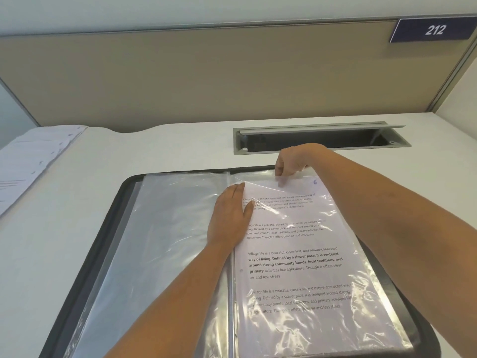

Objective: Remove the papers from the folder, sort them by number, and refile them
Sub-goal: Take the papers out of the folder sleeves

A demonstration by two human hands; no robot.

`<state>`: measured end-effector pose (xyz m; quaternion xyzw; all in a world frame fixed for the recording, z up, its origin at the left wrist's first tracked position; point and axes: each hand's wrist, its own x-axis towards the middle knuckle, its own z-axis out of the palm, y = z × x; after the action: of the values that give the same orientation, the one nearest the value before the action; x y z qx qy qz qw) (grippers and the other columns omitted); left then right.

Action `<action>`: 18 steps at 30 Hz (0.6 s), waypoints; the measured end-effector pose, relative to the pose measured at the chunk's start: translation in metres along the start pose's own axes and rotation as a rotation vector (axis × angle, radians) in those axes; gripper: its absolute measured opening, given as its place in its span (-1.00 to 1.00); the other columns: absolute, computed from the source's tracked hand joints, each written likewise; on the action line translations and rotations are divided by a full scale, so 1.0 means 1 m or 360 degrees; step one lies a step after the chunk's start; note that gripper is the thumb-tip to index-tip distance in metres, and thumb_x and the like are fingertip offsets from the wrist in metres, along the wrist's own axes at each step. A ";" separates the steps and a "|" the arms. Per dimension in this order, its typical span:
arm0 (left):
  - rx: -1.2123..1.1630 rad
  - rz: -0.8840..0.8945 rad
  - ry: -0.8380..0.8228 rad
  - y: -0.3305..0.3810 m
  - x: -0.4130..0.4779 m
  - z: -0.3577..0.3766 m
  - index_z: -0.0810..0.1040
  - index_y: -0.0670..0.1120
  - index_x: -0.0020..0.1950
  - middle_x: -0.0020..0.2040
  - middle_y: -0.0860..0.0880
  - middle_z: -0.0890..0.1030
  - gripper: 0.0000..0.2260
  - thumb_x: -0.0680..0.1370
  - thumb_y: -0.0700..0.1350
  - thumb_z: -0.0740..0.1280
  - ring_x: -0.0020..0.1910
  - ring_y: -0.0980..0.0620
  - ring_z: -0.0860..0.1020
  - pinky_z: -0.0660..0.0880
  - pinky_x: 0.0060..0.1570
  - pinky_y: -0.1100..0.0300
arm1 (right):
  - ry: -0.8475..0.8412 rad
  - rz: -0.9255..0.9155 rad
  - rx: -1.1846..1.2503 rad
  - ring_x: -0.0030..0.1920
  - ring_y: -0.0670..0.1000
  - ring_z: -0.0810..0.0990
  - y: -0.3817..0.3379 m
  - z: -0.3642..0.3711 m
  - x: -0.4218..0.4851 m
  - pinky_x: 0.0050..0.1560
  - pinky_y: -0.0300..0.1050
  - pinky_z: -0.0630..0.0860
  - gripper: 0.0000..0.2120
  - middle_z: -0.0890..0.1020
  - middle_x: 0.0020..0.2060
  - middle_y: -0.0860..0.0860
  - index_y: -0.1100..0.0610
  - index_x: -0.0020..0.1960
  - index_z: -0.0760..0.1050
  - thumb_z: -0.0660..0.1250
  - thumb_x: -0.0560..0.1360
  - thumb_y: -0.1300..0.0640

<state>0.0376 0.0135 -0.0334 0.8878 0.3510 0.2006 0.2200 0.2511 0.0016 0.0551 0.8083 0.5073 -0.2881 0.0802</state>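
My left hand (pixel 229 218) lies flat, steadying the slippery sleeve (pixel 371 321), while my right hand (pixel 291 164) pinches the light, floppy paper (pixel 291 264) at its top edge.

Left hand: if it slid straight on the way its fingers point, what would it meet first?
Probably the black folder rim, just beyond the flat left hand; the line seems to pass left of the right hand pinching the sleeve top. Depth is hard to judge.
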 end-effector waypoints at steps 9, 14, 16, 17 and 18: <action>-0.0093 0.0049 -0.0079 0.003 -0.003 -0.004 0.13 -0.03 0.53 0.52 0.05 0.18 -0.44 0.59 0.11 0.19 0.49 0.09 0.10 0.00 0.48 0.14 | 0.0601 -0.0078 0.0185 -0.10 -0.02 0.50 0.010 -0.013 0.007 -0.14 -0.18 0.43 -0.95 0.58 -0.17 -0.06 0.06 -0.10 0.56 0.40 0.45 0.15; 0.0027 0.0100 -0.0109 0.000 -0.001 -0.001 0.18 -0.04 0.51 0.51 0.04 0.19 -0.43 0.56 0.16 0.17 0.49 0.10 0.09 -0.05 0.48 0.17 | 0.1013 -0.0051 0.0296 0.05 0.05 0.54 0.013 -0.017 0.017 0.08 -0.05 0.44 -0.99 0.61 -0.08 -0.02 0.06 -0.12 0.56 0.37 0.47 0.15; 0.0059 0.0109 -0.0130 -0.001 0.000 0.001 0.21 -0.04 0.50 0.51 0.03 0.21 -0.42 0.54 0.19 0.15 0.50 0.10 0.09 -0.06 0.48 0.16 | 0.1074 -0.0038 0.0459 0.06 0.08 0.54 0.019 -0.016 0.018 0.07 -0.05 0.47 -0.90 0.63 -0.03 0.04 0.15 -0.04 0.59 0.35 0.49 0.14; 0.0063 0.0107 -0.0135 -0.001 0.000 0.001 0.22 -0.03 0.50 0.51 0.03 0.21 -0.39 0.51 0.21 0.11 0.50 0.09 0.10 -0.06 0.47 0.15 | 0.1095 -0.0033 0.0581 0.06 0.10 0.55 0.023 -0.015 0.019 0.02 -0.09 0.46 -0.85 0.63 0.00 0.08 0.19 0.02 0.59 0.32 0.51 0.14; 0.0068 0.0107 -0.0140 -0.001 0.000 0.001 0.23 -0.03 0.49 0.50 0.03 0.22 -0.37 0.48 0.22 0.07 0.50 0.09 0.10 -0.06 0.47 0.15 | 0.1127 -0.0019 0.0736 0.04 0.12 0.54 0.027 -0.014 0.017 -0.04 -0.13 0.43 -0.81 0.62 0.03 0.12 0.22 0.07 0.58 0.28 0.55 0.15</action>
<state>0.0376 0.0138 -0.0346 0.9115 0.3153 0.1610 0.2094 0.2857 0.0081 0.0524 0.8512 0.4300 -0.0992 -0.2842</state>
